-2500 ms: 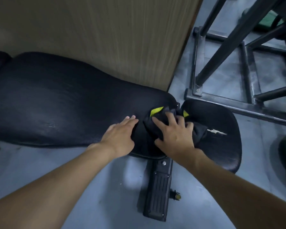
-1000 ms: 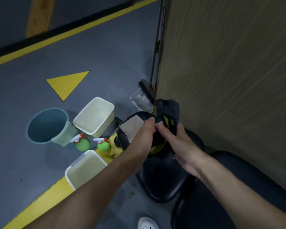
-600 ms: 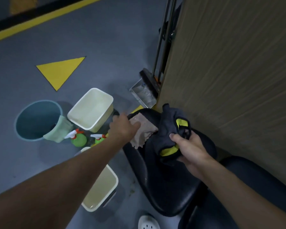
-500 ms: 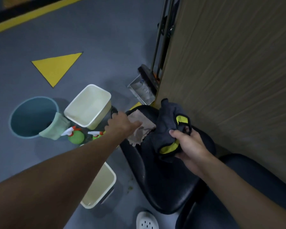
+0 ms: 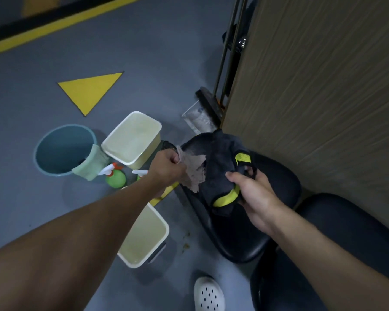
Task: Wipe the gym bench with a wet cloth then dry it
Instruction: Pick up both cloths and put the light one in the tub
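- Bench: the long pad is at my lower right and the end pad is just past it, beside the wooden panel. My white shoe is on the floor below.
- Change, 2.5 s: back then my right hand was rubbing the dark cloth over the joint between the pads, with the left hand flat beside it. Wiping has stopped and my view has swung to the end pad.
- Right hand: fingers and thumb are curled round the bunched dark cloth with yellow trim. It is held up off the end pad, as it was 0.5 s ago.
- Left hand: fingers are closed on one edge of the tan cloth. That cloth lay on the end pad 1.0 s ago. It now hangs from my grip, drawn leftward, with its far edge touching the dark cloth.
- Floor: a near tub, a far tub and two green spray bottles. Beyond them is a blue bucket with a green cloth over its rim.
- Reading: one cloth in each hand suggests I am swapping cloths, so the wet pass is probably done and drying is next. I cannot tell from here which cloth is damp.
- The dark cloth needs setting down first, so it doesn't re-wet the pad.
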{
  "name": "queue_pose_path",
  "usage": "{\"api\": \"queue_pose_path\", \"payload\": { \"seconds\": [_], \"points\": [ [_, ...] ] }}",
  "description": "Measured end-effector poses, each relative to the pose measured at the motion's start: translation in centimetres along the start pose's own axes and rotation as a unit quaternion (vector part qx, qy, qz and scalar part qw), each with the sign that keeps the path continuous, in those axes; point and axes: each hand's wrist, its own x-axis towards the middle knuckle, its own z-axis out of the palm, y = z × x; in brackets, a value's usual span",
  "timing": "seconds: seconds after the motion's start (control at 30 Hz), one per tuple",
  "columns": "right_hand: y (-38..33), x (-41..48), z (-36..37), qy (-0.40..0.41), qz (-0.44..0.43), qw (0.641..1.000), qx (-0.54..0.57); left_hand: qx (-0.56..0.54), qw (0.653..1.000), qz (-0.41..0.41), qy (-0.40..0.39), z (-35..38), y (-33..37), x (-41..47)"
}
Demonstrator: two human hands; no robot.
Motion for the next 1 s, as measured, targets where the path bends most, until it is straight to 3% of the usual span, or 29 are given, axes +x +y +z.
{"api": "queue_pose_path", "payload": {
  "seconds": [0.27, 0.43, 0.73, 0.87, 1.0],
  "points": [
    [9.8, -6.4, 6.0, -0.039, 0.020, 0.998, -0.035, -0.059, 0.997, -0.024, 0.035, -8.7, -9.6, -10.9],
    [20.6, -4.1, 9.3, -0.040, 0.060, 0.994, -0.077, -0.132, 0.986, -0.081, 0.068, -8.5, -19.8, -15.0],
    [33.3, 8.6, 11.4, -0.062, -0.032, 0.993, -0.095, -0.140, 0.983, -0.037, 0.115, -3.0, -32.9, -11.6],
    [37.5, 13.0, 11.2, -0.034, -0.074, 0.984, -0.156, -0.148, 0.979, -0.005, 0.144, -1.7, -36.1, -9.4],
    [38.4, 14.3, 10.5, -0.071, -0.074, 0.980, -0.169, -0.144, 0.975, 0.027, 0.164, -0.7, -37.3, -8.5]
  ]
}}
